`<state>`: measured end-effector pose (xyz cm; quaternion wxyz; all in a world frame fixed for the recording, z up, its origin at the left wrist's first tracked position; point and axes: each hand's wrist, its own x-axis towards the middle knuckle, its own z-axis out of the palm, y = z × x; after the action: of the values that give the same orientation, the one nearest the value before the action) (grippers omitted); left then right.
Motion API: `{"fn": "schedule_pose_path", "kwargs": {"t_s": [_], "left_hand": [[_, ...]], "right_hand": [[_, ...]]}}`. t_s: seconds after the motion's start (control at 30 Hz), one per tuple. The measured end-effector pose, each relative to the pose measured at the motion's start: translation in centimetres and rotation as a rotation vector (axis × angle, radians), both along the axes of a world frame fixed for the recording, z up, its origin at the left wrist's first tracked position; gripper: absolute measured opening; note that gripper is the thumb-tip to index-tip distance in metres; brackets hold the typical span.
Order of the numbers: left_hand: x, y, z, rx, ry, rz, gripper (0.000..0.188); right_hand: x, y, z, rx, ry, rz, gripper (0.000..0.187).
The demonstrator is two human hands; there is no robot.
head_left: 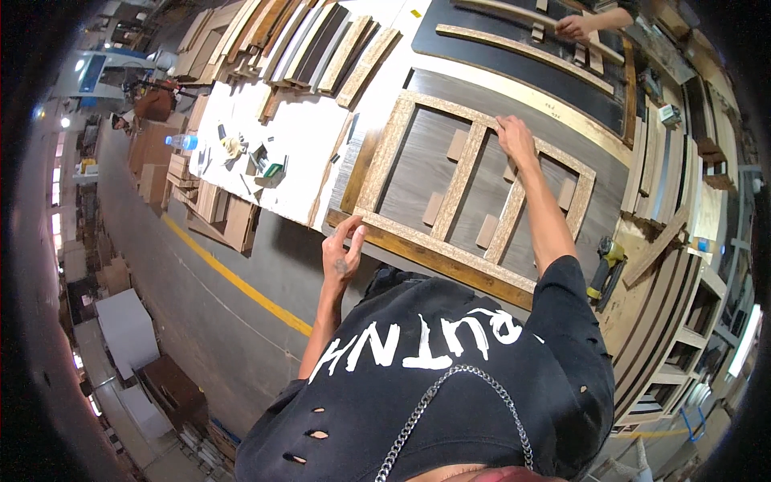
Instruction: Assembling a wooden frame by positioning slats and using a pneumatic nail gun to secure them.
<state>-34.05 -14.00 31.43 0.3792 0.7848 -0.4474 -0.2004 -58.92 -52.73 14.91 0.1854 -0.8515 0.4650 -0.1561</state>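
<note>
A ladder-like wooden frame (458, 185) with speckled, light-brown strips and two cross bars lies on a grey wood-grain panel (426, 153). My right hand (516, 138) reaches over it, and its fingers are bent round the far rail near the top of a cross bar. By the near left corner is my left hand (343, 247), thumb and forefinger apart, close to the brown edge bar (434, 255); whether the fingertips touch the bar I cannot tell. Several small wood blocks (487, 231) sit against the cross bars.
A co-worker's hand (574, 28) holds a strip over a dark panel (482, 56) at the far side. Stacked strips (309, 48) lie far left, near a tape measure (233, 148) and a bottle (181, 142). A yellow-green nail gun (606, 269) rests at right.
</note>
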Motion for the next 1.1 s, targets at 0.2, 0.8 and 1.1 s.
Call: {"fn": "schedule_pose_path", "kwargs": {"t_s": [0.2, 0.8, 1.1], "left_hand": [[0.1, 0.8, -0.2, -0.021, 0.007, 0.012, 0.026], [0.0, 2.4, -1.0, -0.056, 0.03, -0.025, 0.02], [2.9, 3.9, -2.2, -0.039, 0.165, 0.044, 0.02]], "right_hand": [[1.0, 0.9, 2.4, 0.071, 0.133, -0.025, 0.04], [1.8, 1.6, 4.4, 0.242, 0.365, 0.019, 0.059], [3.1, 2.1, 3.3, 0.134, 0.464, -0.108, 0.064]]}}
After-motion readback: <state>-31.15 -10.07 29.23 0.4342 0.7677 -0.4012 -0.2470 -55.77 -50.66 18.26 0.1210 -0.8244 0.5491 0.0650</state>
